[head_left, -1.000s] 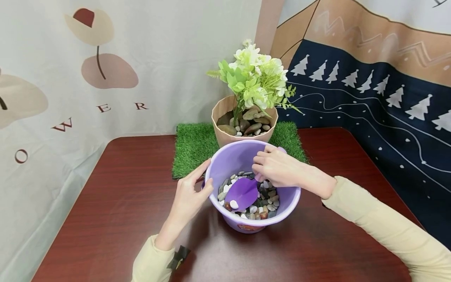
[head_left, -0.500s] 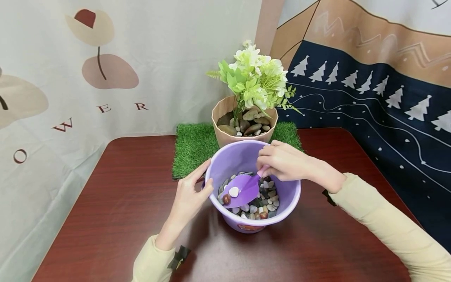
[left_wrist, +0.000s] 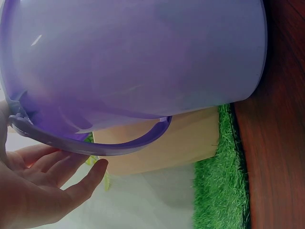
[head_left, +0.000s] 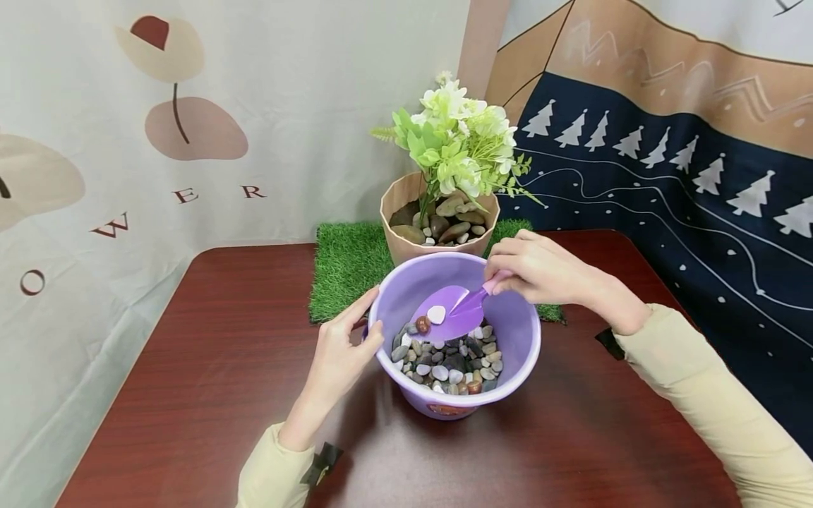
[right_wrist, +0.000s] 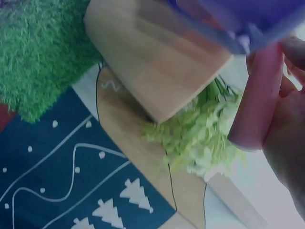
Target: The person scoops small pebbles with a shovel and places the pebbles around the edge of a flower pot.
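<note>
In the head view my right hand [head_left: 540, 271] grips the pink handle [right_wrist: 261, 95] of a purple scoop [head_left: 454, 321]. The scoop is inside the lilac bucket [head_left: 381, 353], above the pebbles [head_left: 454, 363] at its bottom. A white pebble [head_left: 436, 315], a brown pebble [head_left: 423, 324] and a small grey one lie on its blade. My left hand [head_left: 339, 353] rests against the bucket's left rim, thumb and forefinger spread apart. In the left wrist view its fingers lie loosely extended beside the bucket's carrying handle [left_wrist: 100, 147].
Behind the bucket, a beige faceted pot [head_left: 406, 247] with white-green flowers [head_left: 460, 134] and stones stands on a green grass mat [head_left: 346, 268]. The table [head_left: 241, 317] is dark red-brown. Printed curtains [head_left: 305, 106] hang at the back and right.
My right hand has lifted the scoop up and to the right, off the pebbles, with its blade now carrying a few. My left hand has stayed at the bucket's rim.
</note>
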